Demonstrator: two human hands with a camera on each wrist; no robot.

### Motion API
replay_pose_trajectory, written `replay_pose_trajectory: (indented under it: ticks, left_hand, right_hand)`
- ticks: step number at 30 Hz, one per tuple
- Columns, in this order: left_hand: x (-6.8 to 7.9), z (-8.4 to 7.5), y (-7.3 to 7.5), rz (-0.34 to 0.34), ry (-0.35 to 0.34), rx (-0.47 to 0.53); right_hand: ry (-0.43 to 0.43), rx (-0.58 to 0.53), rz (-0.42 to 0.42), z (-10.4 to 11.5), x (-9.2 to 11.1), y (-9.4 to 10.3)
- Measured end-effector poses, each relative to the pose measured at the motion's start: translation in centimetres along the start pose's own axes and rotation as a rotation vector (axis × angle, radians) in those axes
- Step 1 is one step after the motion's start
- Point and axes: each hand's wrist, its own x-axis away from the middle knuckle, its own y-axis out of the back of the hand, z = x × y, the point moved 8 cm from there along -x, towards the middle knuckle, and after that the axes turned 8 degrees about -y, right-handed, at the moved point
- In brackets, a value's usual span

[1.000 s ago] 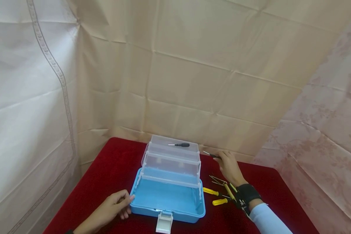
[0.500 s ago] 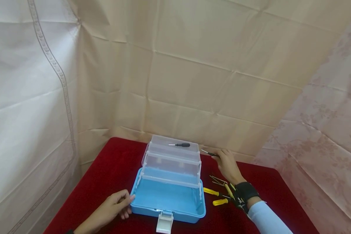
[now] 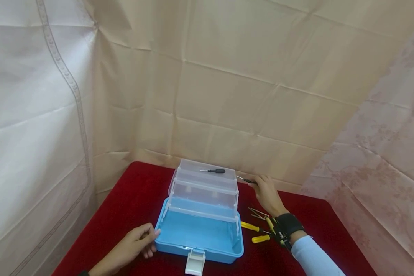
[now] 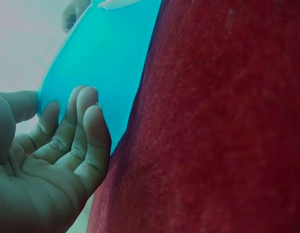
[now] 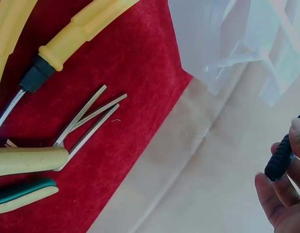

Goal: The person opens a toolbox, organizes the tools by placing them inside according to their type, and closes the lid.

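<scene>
My right hand (image 3: pixel 267 194) pinches a small screwdriver with a black ribbed handle (image 5: pixel 280 158). Its metal shaft points left, close to the right end of the top clear tray (image 3: pixel 189 165). On that tray lies another small black screwdriver (image 3: pixel 216 171). The light blue toolbox (image 3: pixel 199 232) stands open, its clear trays raised in steps at the back. At the box's left front corner, my left hand (image 3: pixel 138 240) holds the rim. In the left wrist view its thumb is at the rim, and its curled fingers (image 4: pixel 95 128) lie against the outer wall.
Right of the box lie two yellow-handled screwdrivers (image 3: pixel 250 226) and cream-and-green handled pliers (image 5: pixel 30 162). Several thin metal prongs (image 5: pixel 89 121) show beside the pliers. The white latch (image 3: pixel 194 262) hangs down in front. Red cloth (image 3: pixel 124 199) covers the table, with hanging fabric (image 3: pixel 214 96) behind it.
My right hand has moved slightly left with the screwdriver, bringing its tip nearer the top tray. The left hand stays at the box corner.
</scene>
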Motion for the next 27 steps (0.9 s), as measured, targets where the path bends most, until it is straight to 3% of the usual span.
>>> replay_pose_trajectory:
  ticks: [6, 14, 27]
  left_hand:
    - [0.0, -0.3, -0.1, 0.006, -0.026, -0.007]
    - [0.0, -0.5, -0.3, 0.019, -0.043, 0.009]
    - [-0.2, -0.3, -0.4, 0.016, -0.027, 0.012]
  right_hand:
    - [-0.001, -0.008, 0.010, 0.3, -0.1, 0.0]
    - [0.059, -0.007, 0.000, 0.9, -0.3, 0.2]
    - [0.084, -0.033, 0.005, 1.5, -0.7, 0.1]
